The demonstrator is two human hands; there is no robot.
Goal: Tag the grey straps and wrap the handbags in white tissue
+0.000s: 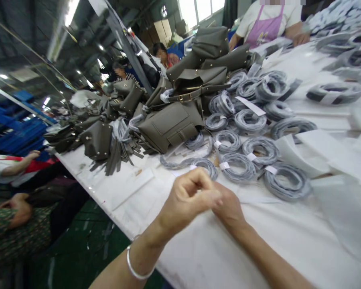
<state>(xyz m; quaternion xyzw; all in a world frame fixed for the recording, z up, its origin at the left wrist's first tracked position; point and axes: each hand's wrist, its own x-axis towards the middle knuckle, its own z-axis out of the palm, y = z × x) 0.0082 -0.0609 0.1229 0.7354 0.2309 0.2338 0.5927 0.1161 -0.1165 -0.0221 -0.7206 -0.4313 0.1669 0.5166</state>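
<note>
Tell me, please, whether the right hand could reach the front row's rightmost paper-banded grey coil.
Probably yes: nothing tall stands between that grey coil and the right hand, which seems to touch the left hand.

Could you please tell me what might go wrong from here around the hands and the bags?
The left hand and right hand appear close to a wrapped coil, so a careless movement might nudge it. The dark bags are heaped unevenly beside other coils, so one could slide onto them.
</note>
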